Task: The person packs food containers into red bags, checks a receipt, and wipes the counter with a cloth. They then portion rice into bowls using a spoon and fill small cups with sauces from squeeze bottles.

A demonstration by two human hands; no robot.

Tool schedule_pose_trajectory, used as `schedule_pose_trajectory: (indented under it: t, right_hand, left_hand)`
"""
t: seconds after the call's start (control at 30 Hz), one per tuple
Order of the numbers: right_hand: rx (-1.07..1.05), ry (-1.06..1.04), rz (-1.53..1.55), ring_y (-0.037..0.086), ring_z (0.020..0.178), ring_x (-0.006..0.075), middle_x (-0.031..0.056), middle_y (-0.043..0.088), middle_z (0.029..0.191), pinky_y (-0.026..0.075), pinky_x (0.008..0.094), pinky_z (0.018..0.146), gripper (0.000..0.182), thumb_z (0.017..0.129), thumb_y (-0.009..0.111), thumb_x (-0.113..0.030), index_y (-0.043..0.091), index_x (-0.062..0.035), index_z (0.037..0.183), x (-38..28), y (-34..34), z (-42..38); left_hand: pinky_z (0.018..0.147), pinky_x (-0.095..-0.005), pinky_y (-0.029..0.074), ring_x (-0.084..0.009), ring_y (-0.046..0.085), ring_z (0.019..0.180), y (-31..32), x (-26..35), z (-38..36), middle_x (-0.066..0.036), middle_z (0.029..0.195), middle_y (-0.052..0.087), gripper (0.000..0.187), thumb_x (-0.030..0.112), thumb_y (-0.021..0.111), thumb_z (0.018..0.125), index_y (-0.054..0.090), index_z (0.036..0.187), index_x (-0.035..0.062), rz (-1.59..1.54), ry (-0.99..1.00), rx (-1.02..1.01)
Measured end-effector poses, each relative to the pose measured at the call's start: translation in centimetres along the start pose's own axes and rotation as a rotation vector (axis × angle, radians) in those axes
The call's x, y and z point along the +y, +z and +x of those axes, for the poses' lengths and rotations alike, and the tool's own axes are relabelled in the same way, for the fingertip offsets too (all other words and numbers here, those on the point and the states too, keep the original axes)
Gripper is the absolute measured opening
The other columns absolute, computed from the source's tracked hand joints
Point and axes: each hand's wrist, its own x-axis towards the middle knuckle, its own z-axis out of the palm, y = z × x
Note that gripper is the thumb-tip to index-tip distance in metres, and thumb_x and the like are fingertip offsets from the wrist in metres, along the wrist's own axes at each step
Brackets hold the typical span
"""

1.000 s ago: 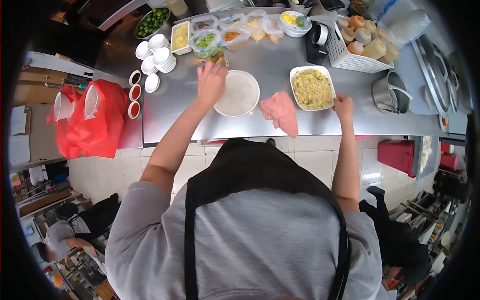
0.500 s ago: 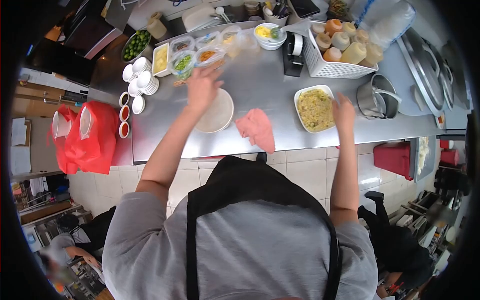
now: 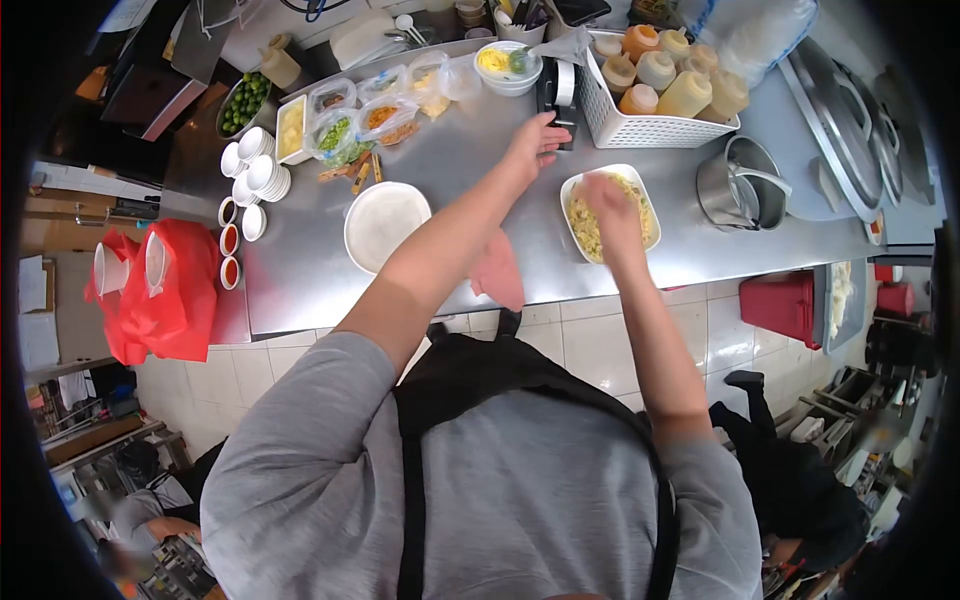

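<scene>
My left hand (image 3: 534, 145) is stretched across the steel counter, its fingers apart, just in front of a black tape dispenser (image 3: 556, 100). Nothing shows in it. Over a squarish white bowl (image 3: 655, 228) of fried rice (image 3: 584, 226) is my right hand (image 3: 612, 208), smeared by motion. Its fingers are too blurred to tell whether they hold anything. A pink cloth (image 3: 498, 275) lies partly hidden behind my left forearm. To the left of that forearm sits a round whitish plate or lid (image 3: 386, 228).
Bags of chopped ingredients (image 3: 385, 120) and wooden clips (image 3: 365, 174) lie at the back left, near stacked white cups (image 3: 266, 178). A white basket (image 3: 660, 133) of squeeze bottles and a metal pot (image 3: 742, 180) stand right. Red bags (image 3: 180, 290) are far left.
My left hand has swung right from above the round plate to the tape dispenser. My right hand has moved left from beside the bowl to over the rice. The view has shifted slightly.
</scene>
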Motion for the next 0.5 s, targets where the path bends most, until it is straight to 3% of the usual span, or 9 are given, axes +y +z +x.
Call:
schedule_pose_trajectory:
  t: [0.07,0.13,0.17,0.23,0.27,0.33,0.37,0.43,0.5]
  right_hand:
    - [-0.089,0.075,-0.040,0.052,0.092,0.0163,0.0097,0.056,0.097,0.042,0.0272,0.079,0.020,0.085,0.053,-0.017,0.062,0.0003,0.086,-0.6,-1.5,-6.3]
    - [-0.113,0.077,-0.066,0.049,0.097,0.0167,0.0101,0.052,0.102,0.043,0.0297,0.078,0.013,0.083,0.055,-0.012,0.063,-0.0035,0.079,-0.5,-1.9,-10.5]
    - [-0.100,0.059,-0.108,0.049,0.095,0.0161,0.0097,0.052,0.102,0.042,0.0294,0.077,0.012,0.082,0.055,-0.012,0.063,-0.0032,0.079,-0.1,-2.2,-10.8]
    - [-0.098,0.043,-0.143,0.050,0.094,0.0156,0.0093,0.051,0.101,0.042,0.0290,0.076,0.011,0.082,0.056,-0.011,0.063,-0.0029,0.079,0.1,-2.3,-10.8]
    - [-0.087,0.090,-0.080,0.049,0.094,0.0154,0.0089,0.052,0.101,0.039,0.0280,0.079,0.011,0.081,0.056,-0.011,0.063,-0.0021,0.079,-0.5,-1.9,-10.5]
    - [-0.112,0.141,-0.007,0.048,0.093,0.0152,0.0084,0.052,0.101,0.037,0.0270,0.082,0.012,0.081,0.056,-0.011,0.063,-0.0013,0.079,-0.7,-0.5,-10.4]
    - [-0.137,0.148,0.025,0.049,0.093,0.0153,0.0086,0.052,0.100,0.037,0.0268,0.082,0.011,0.080,0.057,-0.010,0.063,-0.0011,0.079,-0.5,0.1,-10.5]
    - [-0.228,0.116,0.036,0.050,0.089,0.0156,0.0089,0.053,0.098,0.039,0.0262,0.078,0.010,0.077,0.059,-0.008,0.062,0.0007,0.078,0.1,1.3,-10.6]
    - [-0.330,0.159,0.036,0.051,0.088,0.0152,0.0088,0.053,0.096,0.039,0.0256,0.076,0.010,0.076,0.061,-0.009,0.062,0.0015,0.077,0.5,4.1,-10.8]
  left_hand:
    - [0.077,-0.0313,0.037,-0.0131,0.050,0.085,1.1,0.1,-1.2,-0.003,0.090,0.064,0.033,0.038,0.057,0.075,0.063,0.084,0.0078,0.035,0.038,0.106]
    - [0.072,-0.0335,0.043,-0.0186,0.057,0.078,0.8,-1.2,0.5,-0.005,0.081,0.065,0.023,0.032,0.065,0.070,0.066,0.072,0.0093,0.268,0.335,0.124]
    - [0.072,-0.0335,0.043,-0.0186,0.057,0.078,0.8,-1.1,1.0,-0.005,0.081,0.065,0.023,0.032,0.065,0.070,0.066,0.072,0.0093,0.267,0.332,0.126]
    - [0.066,-0.0354,0.046,-0.0259,0.060,0.069,0.9,0.3,0.2,-0.008,0.073,0.065,0.014,0.023,0.070,0.064,0.067,0.064,0.0099,0.975,0.470,0.317]
    - [0.066,-0.0354,0.046,-0.0259,0.060,0.069,0.8,0.5,-0.4,-0.008,0.073,0.065,0.014,0.023,0.070,0.064,0.067,0.064,0.0099,0.973,0.462,0.338]
    - [0.063,-0.0361,0.047,-0.0298,0.060,0.069,-0.2,0.9,-1.5,-0.009,0.073,0.064,0.013,0.021,0.071,0.062,0.068,0.068,0.0098,1.236,0.704,0.453]
    - [0.062,-0.0342,0.047,-0.0264,0.061,0.065,-1.5,1.6,-2.1,-0.011,0.069,0.063,0.014,0.021,0.070,0.062,0.067,0.067,0.0084,0.957,0.650,0.388]
    - [0.067,-0.0288,0.041,-0.0123,0.055,0.075,-4.9,4.8,-7.3,-0.001,0.082,0.063,0.020,0.021,0.069,0.070,0.064,0.082,0.0058,0.510,0.575,0.186]
    - [0.064,-0.0246,0.039,-0.0081,0.053,0.078,-10.4,7.1,-11.7,0.000,0.083,0.063,0.019,0.019,0.068,0.071,0.063,0.084,0.0075,0.262,0.434,0.179]
